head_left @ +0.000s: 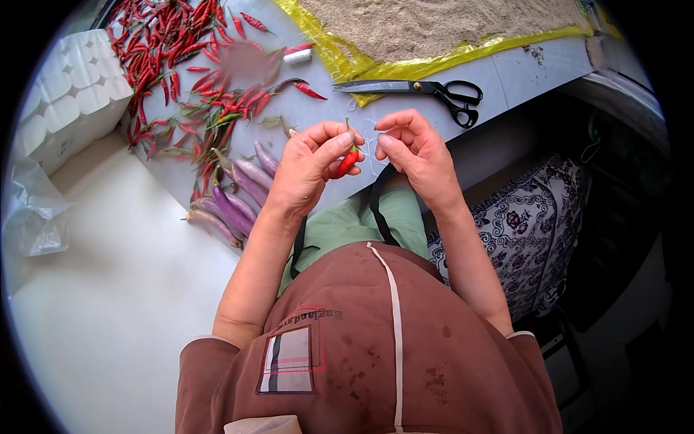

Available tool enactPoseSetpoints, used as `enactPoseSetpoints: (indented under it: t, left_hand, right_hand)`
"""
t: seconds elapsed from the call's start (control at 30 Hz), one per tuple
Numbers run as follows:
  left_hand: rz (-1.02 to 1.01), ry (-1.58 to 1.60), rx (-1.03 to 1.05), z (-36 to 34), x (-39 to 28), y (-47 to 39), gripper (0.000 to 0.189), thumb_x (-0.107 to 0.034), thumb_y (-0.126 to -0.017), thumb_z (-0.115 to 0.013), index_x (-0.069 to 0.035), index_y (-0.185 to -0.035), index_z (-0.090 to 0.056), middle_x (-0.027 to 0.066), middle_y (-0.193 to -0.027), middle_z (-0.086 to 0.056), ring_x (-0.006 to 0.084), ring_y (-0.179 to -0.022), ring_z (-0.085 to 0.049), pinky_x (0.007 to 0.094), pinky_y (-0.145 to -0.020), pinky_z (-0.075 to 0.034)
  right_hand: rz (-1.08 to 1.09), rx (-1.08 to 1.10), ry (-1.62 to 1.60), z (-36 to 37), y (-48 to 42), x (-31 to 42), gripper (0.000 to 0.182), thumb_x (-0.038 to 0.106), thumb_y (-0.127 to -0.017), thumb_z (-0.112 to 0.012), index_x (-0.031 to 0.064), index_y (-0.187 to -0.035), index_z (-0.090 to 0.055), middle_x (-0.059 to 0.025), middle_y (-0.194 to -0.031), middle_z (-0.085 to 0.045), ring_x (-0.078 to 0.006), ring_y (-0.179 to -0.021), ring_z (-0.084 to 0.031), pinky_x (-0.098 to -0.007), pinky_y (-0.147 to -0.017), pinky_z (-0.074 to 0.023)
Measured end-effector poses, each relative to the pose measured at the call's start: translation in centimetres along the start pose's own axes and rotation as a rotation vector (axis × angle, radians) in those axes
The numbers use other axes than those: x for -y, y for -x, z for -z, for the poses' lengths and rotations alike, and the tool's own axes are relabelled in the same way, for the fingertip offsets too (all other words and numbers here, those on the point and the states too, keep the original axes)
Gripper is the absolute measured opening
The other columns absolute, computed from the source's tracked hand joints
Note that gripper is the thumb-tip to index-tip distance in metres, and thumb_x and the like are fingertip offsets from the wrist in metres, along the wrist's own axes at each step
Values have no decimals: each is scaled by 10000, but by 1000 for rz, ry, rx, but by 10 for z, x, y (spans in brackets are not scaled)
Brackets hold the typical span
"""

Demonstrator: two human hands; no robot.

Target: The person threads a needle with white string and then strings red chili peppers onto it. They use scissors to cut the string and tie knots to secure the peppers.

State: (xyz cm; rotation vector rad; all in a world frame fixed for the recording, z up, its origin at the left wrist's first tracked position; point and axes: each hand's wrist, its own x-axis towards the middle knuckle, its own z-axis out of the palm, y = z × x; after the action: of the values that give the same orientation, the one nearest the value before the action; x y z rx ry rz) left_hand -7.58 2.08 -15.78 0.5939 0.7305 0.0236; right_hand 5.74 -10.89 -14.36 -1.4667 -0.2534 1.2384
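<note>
Between its thumb and fingers, my left hand (pixel 314 163) holds a red chili pepper (pixel 345 165) with its green stem pointing up. My right hand (pixel 415 154) is raised beside it, fingertips bent in near thin white thread (pixel 371 145); whether it pinches the thread I cannot tell. Beyond my hands lie black-handled scissors (pixel 415 88) with closed blades. A white thread spool (pixel 297 56) lies beside the pile of red chili peppers (pixel 157 49). Several purple eggplants (pixel 230 209) rest at the table's edge, left of my left hand and partly behind it.
A yellow plastic sheet (pixel 401 70) bearing grainy brown material (pixel 444 27) covers the far part of the grey table (pixel 320 116). White paper rolls in a pack (pixel 70 103) and a clear plastic bag (pixel 35 211) are at left. Patterned floral fabric (pixel 515 233) lies at right, below table level.
</note>
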Motion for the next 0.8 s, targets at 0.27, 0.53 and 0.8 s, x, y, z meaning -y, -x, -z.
enactPoseSetpoints:
  t: [0.27, 0.53, 0.8]
  left_hand:
    - [102, 284, 7, 0, 4, -1, 230, -186, -895, -572, -21, -1056, -574, 41, -967, -616, 86, -804, -597, 239, -666, -514]
    - [162, 429, 96, -8, 5, 4, 259, -204, -904, -561, -17, -1084, -553, 33, -952, -608, 84, -798, -580, 217, -654, -485]
    - [162, 350, 40, -16, 3, 6, 215, -220, -884, -589, -42, -1005, -589, 0, -867, -612, 64, -770, -576, 217, -630, -478]
  right_hand:
    - [215, -150, 268, -21, 8, -3, 106, 60, -784, -661, 25, -885, -659, -7, -813, -586, -63, -624, -485, -203, -599, -420]
    - [282, -188, 164, -25, 12, -4, 121, 80, -760, -705, 26, -861, -667, -1, -779, -587, -55, -636, -482, -204, -595, -418]
    - [232, -177, 182, -24, 16, -1, 66, 51, -791, -668, 32, -841, -629, 6, -763, -605, -40, -649, -524, -188, -593, -425]
